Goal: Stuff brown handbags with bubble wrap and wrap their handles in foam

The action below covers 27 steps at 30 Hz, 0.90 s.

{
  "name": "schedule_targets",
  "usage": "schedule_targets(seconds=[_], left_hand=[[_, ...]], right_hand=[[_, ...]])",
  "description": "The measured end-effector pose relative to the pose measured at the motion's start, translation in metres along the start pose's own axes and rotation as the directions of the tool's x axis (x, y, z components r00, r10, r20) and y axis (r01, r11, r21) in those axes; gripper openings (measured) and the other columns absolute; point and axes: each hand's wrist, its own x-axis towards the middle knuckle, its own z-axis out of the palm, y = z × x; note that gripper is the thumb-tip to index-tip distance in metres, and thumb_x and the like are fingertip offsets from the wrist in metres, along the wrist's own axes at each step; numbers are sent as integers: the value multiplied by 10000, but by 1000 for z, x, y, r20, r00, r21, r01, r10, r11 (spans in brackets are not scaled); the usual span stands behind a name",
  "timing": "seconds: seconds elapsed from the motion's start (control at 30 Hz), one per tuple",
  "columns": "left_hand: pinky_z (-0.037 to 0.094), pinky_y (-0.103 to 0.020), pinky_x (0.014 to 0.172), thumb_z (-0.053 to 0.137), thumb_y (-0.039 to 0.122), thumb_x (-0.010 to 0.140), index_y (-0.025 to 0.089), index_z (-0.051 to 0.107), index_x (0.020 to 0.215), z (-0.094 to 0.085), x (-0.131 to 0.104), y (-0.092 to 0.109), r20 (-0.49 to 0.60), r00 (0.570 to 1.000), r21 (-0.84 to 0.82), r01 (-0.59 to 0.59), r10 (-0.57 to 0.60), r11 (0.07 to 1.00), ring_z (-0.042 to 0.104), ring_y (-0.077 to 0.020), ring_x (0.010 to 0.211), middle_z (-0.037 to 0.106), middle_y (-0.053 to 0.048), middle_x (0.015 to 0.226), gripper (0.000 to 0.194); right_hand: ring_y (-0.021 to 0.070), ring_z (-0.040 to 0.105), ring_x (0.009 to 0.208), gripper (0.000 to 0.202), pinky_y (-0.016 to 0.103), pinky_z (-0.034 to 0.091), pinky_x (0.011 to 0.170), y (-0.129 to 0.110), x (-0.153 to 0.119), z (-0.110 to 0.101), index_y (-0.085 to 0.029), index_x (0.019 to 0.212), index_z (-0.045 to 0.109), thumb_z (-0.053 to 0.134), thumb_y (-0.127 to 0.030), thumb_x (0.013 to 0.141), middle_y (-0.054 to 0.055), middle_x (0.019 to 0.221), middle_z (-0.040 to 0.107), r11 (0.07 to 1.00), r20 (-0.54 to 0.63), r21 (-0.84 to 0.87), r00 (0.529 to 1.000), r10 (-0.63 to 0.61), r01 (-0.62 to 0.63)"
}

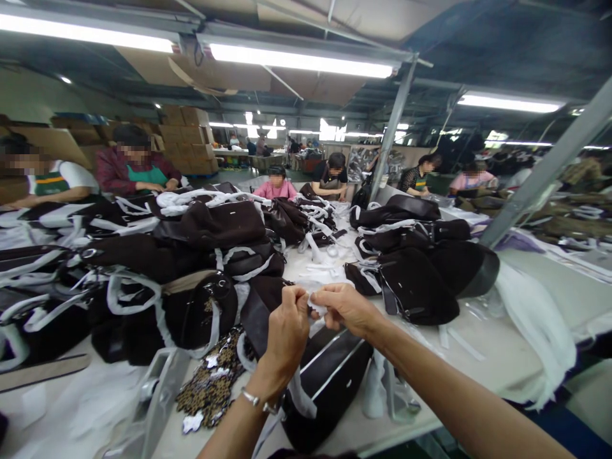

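Above the near side of the worktable (542,271), both hands work on one piece of white wrap (316,308), suspended between the fingertips over a dark bag (329,389). The right hand (345,307) grasps the wrap in a pinch of thumb and forefinger; the left hand (289,322), fingers curled, pinches it from the opposite side, its contact point partly hidden. Status, as judged from the layout: wrapping appears complete on several straps in the left-hand bag pile (210,223), where white covering follows the loops, whereas the near bag appears partly done, with a loose white strip (301,395) hanging at its left side. The wrap under the fingers does not yet look secured. A bundle of white strips (535,325), at the right of the table, appears to be unused stock. Orientation: the held wrap is bunched, so its long axis cannot be determined; it spans the gap from hand to hand. On the near bag, two pale lines run obliquely, from near left to far right.
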Motion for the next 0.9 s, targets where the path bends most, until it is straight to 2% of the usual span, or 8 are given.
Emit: schedule_targets(seconds=[0.17, 0.27, 0.4, 0.47, 0.53, 0.6, 0.73, 0.9], left_hand=[[479, -257, 684, 452, 305, 970, 207, 517, 1014, -2, -3, -5, 1, 999, -65, -51, 51, 997, 685, -177, 801, 686, -33, 896, 126], [465, -240, 683, 471, 268, 956, 211, 518, 987, -2, -2, -12, 1, 1000, -96, -24, 24, 995, 663, -159, 772, 669, -10, 859, 80], [436, -216, 662, 473, 222, 937, 213, 524, 937, -1, -2, -15, 33, 998, -92, -53, 56, 994, 632, -133, 705, 636, 17, 795, 52], [427, -208, 647, 466, 224, 940, 212, 537, 930, 0, -2, -14, 36, 995, -79, -90, 93, 993, 619, -126, 677, 629, 20, 780, 73], [423, -201, 644, 463, 230, 949, 211, 549, 932, -1, -3, -14, 36, 990, -74, -137, 140, 988, 609, -119, 668, 626, 20, 784, 90], [423, -196, 660, 458, 236, 964, 210, 557, 938, -2, -2, -14, 49, 982, -84, -179, 184, 980, 603, -110, 681, 626, 19, 803, 105], [411, -192, 647, 460, 284, 982, 207, 552, 902, -6, 1, -13, 117, 976, -104, -170, 182, 980, 570, -102, 666, 600, 24, 787, 145], [422, -221, 686, 402, 244, 988, 204, 539, 879, -5, -5, -1, 273, 929, -178, -208, 251, 962, 567, -120, 703, 599, 2, 779, 180]], right_hand=[[97, 577, 451, 345, 186, 464, 430, 1, -3, 8, -164, 785, 582, 703, -482, 724, -27, 555, 606, 999, -50, -4, 997, -54, 54], [128, 600, 485, 324, 236, 497, 494, -14, -9, 5, -171, 780, 593, 604, -493, 816, -6, 552, 620, 969, -29, -241, 998, -58, 49], [139, 624, 668, 219, 234, 466, 607, -40, -8, -7, -164, 805, 707, 639, -372, 809, 24, 739, 696, 734, -82, -634, 923, -376, 243], [148, 626, 779, 180, 234, 459, 678, -47, -4, -12, -172, 866, 733, 663, -312, 778, 18, 849, 714, 714, 37, -639, 938, -344, 287], [132, 598, 731, 174, 226, 436, 649, -50, 0, -14, -155, 857, 722, 657, -288, 766, 5, 800, 692, 766, 155, -585, 964, -218, 267], [109, 546, 660, 153, 217, 401, 602, -48, 4, -13, -137, 814, 690, 650, -274, 758, -11, 728, 644, 801, 195, -546, 967, -163, 245], [102, 496, 657, 71, 220, 379, 608, -43, 7, -2, -149, 774, 630, 592, -210, 776, -24, 704, 586, 743, 107, -592, 944, -312, 313], [114, 516, 702, 98, 227, 400, 641, -50, 12, 11, -168, 828, 585, 551, -258, 852, -17, 754, 576, 686, -49, -576, 819, -571, 444]])
